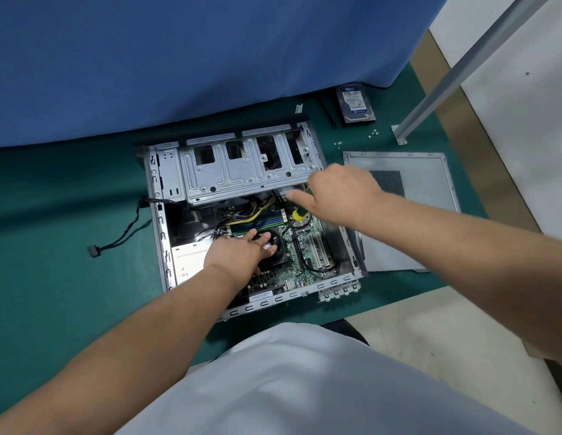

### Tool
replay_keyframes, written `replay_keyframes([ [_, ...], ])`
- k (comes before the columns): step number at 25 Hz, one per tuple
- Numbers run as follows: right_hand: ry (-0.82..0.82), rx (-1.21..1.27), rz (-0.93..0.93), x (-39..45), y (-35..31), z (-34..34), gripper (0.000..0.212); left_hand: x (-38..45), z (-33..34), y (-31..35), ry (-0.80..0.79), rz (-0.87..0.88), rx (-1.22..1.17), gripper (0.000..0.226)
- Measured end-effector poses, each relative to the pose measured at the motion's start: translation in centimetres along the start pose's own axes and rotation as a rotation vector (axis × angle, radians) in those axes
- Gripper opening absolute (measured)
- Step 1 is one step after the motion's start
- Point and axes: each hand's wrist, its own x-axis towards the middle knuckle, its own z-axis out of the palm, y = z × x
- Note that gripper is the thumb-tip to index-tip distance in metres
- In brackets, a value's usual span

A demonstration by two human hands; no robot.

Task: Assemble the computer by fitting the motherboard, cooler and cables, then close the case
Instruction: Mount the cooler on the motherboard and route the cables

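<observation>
left hand (pixel 242 252) lies flat on the CPU cooler (pixel 278 246) in the open case (pixel 166 246), right hand (pixel 342 193) grips a screwdriver (pixel 300 213) over the motherboard (pixel 308 246)

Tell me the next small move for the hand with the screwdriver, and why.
Probably bring the screwdriver in the right hand down to a mounting screw of the cooler. The left hand rests flat on the cooler, steadying it on the motherboard, and the tool hangs above the board, not yet on a screw.
</observation>
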Motion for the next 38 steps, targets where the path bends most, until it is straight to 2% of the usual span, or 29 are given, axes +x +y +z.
replay_keyframes([
  [2,-0.149,0.056,-0.280,-0.2,1.4,-1.4,0.048,0.0,0.0,0.0,0.001,0.000,-0.003,0.071],
  [4,-0.230,-0.002,-0.506,-0.4,2.3,-2.4,0.046,0.0,0.0,-0.1,-0.001,0.000,-0.007,0.070],
  [7,-0.209,-0.127,-0.621,-0.6,2.1,-2.6,0.035,0.0,0.0,-0.1,0.004,-0.001,-0.005,0.069],
  [11,-0.091,-0.033,-0.544,-0.2,1.1,-2.5,0.027,0.2,0.1,-0.2,0.013,0.016,-0.005,0.069],
  [12,-0.070,0.002,-0.469,-0.1,0.7,-2.4,0.028,0.2,0.1,-0.2,0.013,0.018,-0.008,0.069],
  [15,-0.022,0.021,-0.100,-0.1,-0.5,-1.2,0.054,0.4,0.4,-0.3,0.012,0.021,-0.016,0.075],
  [17,0.006,0.037,0.019,-0.1,-0.9,-0.6,0.058,0.5,0.5,-0.4,0.014,0.028,-0.020,0.076],
  [21,-0.114,0.180,-0.150,0.0,-0.7,-1.2,0.041,0.4,0.4,-0.3,0.006,0.036,-0.018,0.071],
  [23,-0.184,0.151,-0.231,0.3,-0.4,-1.6,0.027,0.4,0.5,-0.3,0.013,0.031,-0.002,0.073],
  [25,-0.177,0.137,-0.258,0.4,0.0,-1.5,0.020,0.5,0.6,-0.3,0.016,0.028,0.009,0.077],
  [28,-0.145,0.176,-0.274,0.4,0.4,-1.5,0.017,0.6,0.8,-0.3,0.016,0.022,0.017,0.081],
  [38,-0.150,-0.022,-0.464,0.0,0.8,-1.7,0.027,0.3,0.5,-0.2,0.012,0.023,0.015,0.080],
])
